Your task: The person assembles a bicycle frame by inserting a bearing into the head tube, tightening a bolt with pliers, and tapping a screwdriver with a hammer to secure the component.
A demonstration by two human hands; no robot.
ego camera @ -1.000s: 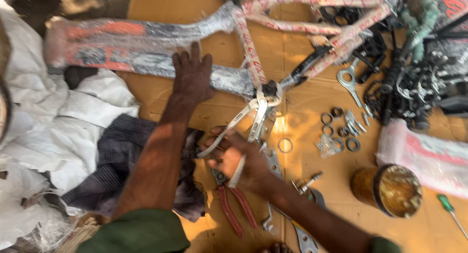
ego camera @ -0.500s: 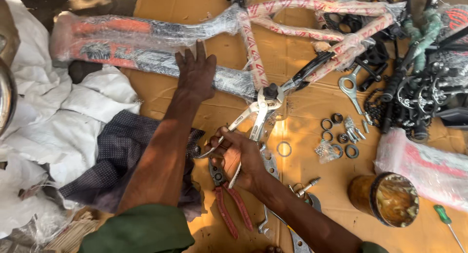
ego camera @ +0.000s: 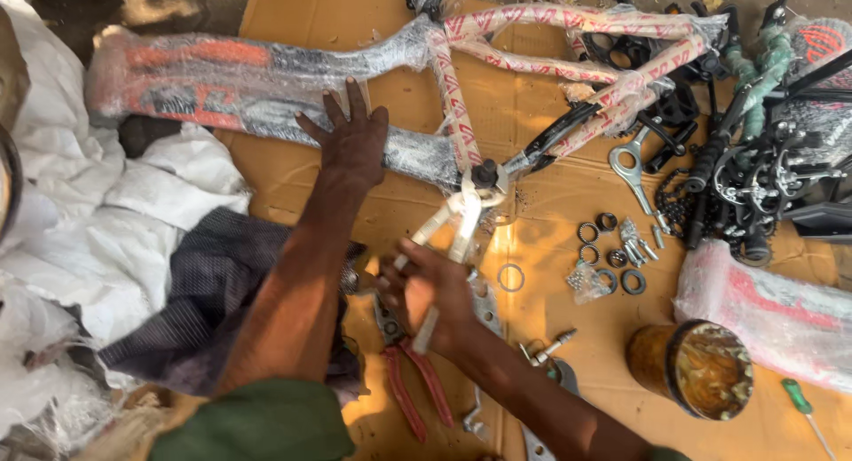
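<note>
On the flattened cardboard sheet (ego camera: pixel 293 17) where the wrapped bicycle frame (ego camera: pixel 266 79) is lying, I am pressing my left hand (ego camera: pixel 353 146) flat and open, fingers spread, onto the frame's thick lower tube to steady it. Just below the frame's bottom bracket (ego camera: pixel 484 173), my right hand (ego camera: pixel 435 288) is closing around the white handles of a plier-like tool (ego camera: pixel 461 217), and its head is sitting right against that bracket. I judge the assembly to be at an early stage: the frame is still carrying nearly all its plastic wrap, the bracket looks bare, and the loose hardware is waiting unfitted to the right of the bracket. Counting from the frame outward, I am seeing one frame, one white-handled tool in my grip, one pair of red-handled pliers (ego camera: pixel 413 386) below my right hand, one silver spanner (ego camera: pixel 632 170) right of the bracket, one lone ring (ego camera: pixel 511 277) near my right hand, and a cluster of about six dark rings and cups (ego camera: pixel 608 248) with a few small bolts I cannot count exactly. Lower right of the frame, one open grease tin (ego camera: pixel 697 368) is standing, one green-handled screwdriver (ego camera: pixel 803 403) is lying beside it, and one wrapped pink-and-white bundle (ego camera: pixel 772 310) is resting above them. A tangle of black parts (ego camera: pixel 763 177) is piling at the frame's right end, too mixed to count.
</note>
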